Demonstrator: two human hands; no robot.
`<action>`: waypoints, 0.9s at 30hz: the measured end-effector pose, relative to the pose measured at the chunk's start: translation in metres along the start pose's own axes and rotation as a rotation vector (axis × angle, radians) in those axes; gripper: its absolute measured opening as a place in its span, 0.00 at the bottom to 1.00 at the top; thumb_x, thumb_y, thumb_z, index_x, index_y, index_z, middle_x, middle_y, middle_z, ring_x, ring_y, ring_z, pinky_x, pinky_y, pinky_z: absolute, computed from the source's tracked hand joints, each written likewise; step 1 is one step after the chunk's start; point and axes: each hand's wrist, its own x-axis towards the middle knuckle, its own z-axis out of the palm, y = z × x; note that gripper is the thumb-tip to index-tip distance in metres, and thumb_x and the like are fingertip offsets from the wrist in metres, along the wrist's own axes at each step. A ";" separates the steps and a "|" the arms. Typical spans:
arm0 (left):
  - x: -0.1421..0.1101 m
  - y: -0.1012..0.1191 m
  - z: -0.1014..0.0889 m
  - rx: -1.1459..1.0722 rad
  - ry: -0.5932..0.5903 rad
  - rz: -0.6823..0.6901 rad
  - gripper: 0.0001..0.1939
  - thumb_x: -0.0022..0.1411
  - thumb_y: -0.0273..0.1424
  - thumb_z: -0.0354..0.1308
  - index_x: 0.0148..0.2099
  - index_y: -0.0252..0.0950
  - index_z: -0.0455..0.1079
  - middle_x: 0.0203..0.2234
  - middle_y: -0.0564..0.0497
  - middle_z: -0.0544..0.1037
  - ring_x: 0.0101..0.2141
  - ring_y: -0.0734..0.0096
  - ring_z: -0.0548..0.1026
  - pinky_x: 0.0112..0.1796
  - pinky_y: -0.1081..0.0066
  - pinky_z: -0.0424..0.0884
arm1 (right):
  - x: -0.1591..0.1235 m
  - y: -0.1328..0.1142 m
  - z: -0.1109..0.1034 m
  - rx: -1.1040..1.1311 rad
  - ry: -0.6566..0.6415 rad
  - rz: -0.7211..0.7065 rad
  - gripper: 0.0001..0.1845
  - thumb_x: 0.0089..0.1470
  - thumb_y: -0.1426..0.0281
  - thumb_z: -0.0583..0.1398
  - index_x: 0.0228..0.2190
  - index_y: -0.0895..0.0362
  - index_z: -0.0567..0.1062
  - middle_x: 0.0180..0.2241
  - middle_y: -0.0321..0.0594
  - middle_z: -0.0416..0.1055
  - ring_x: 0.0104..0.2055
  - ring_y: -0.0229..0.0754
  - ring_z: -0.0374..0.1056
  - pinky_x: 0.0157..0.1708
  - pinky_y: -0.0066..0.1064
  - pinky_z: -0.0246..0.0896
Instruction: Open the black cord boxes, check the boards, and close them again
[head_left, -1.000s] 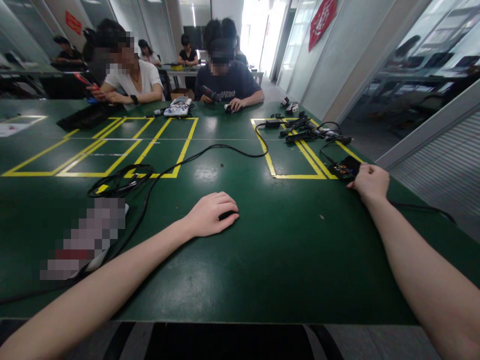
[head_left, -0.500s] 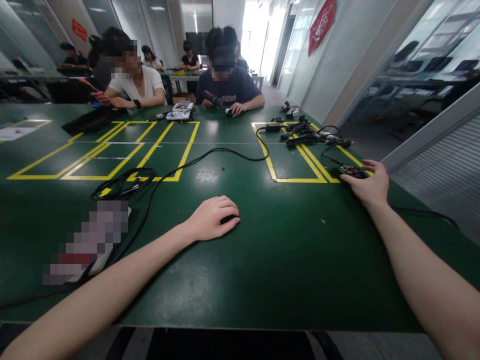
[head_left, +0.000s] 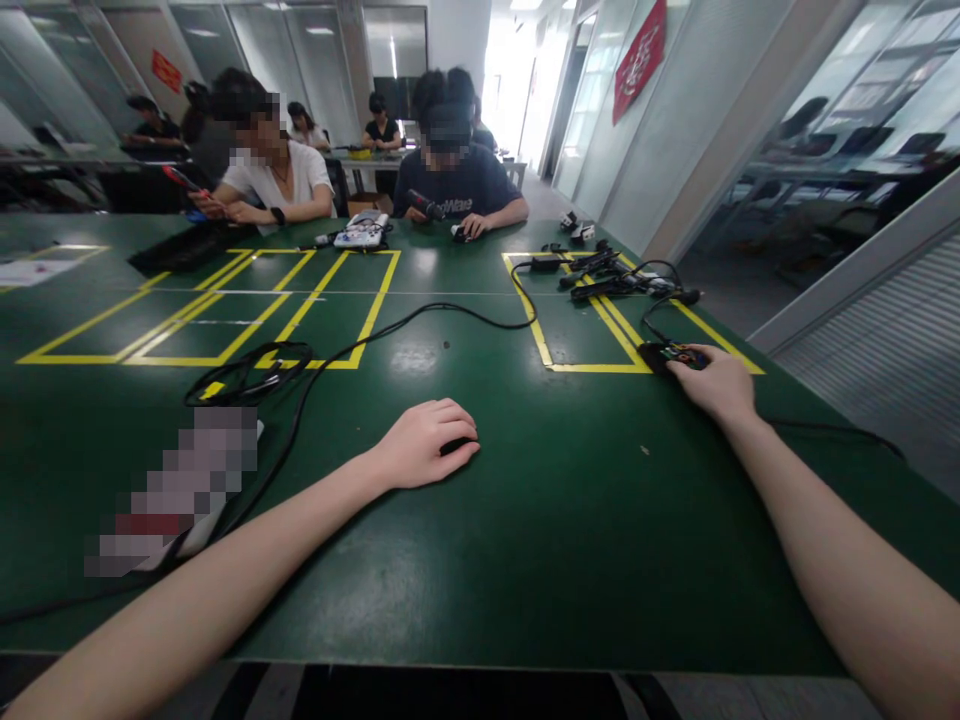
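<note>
Head view: a dark device (head_left: pixel 661 356) sits near the green table's (head_left: pixel 555 560) right edge, gripped between the right hand's (head_left: pixel 718 382) thumb and fingers. Nearer the front edge, the left hand (head_left: pixel 424 445) curls around a mostly hidden black object (head_left: pixel 454 446). Black gear (head_left: pixel 598 278) clusters toward the far right corner.

Arms (head_left: pixel 259 555) stretch forward, left hand (head_left: pixel 429 445) curled palm-down, right hand (head_left: pixel 716 382) gripping.

Head view (forward, downward) over table (head_left: pixel 555 560)
</note>
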 end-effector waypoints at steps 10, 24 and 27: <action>0.000 0.004 -0.001 0.045 0.094 -0.020 0.18 0.71 0.36 0.57 0.60 0.38 0.70 0.55 0.41 0.77 0.54 0.57 0.76 0.54 0.56 0.74 | -0.108 -0.124 0.021 0.572 -0.569 -0.708 0.21 0.57 0.66 0.63 0.52 0.54 0.78 0.48 0.45 0.80 0.48 0.49 0.77 0.47 0.39 0.72; -0.001 0.000 0.002 0.040 0.034 -0.055 0.19 0.67 0.40 0.61 0.56 0.37 0.73 0.50 0.43 0.82 0.51 0.56 0.80 0.51 0.56 0.76 | -0.133 -0.146 0.012 0.802 -0.594 -0.903 0.15 0.60 0.70 0.65 0.49 0.54 0.78 0.46 0.45 0.76 0.48 0.47 0.75 0.50 0.40 0.72; -0.002 0.001 0.001 0.055 0.015 -0.095 0.24 0.66 0.42 0.62 0.61 0.38 0.71 0.53 0.42 0.81 0.54 0.55 0.78 0.55 0.55 0.75 | -0.133 -0.146 0.011 0.825 -0.568 -0.887 0.15 0.60 0.70 0.65 0.49 0.54 0.79 0.45 0.45 0.75 0.46 0.46 0.74 0.48 0.41 0.73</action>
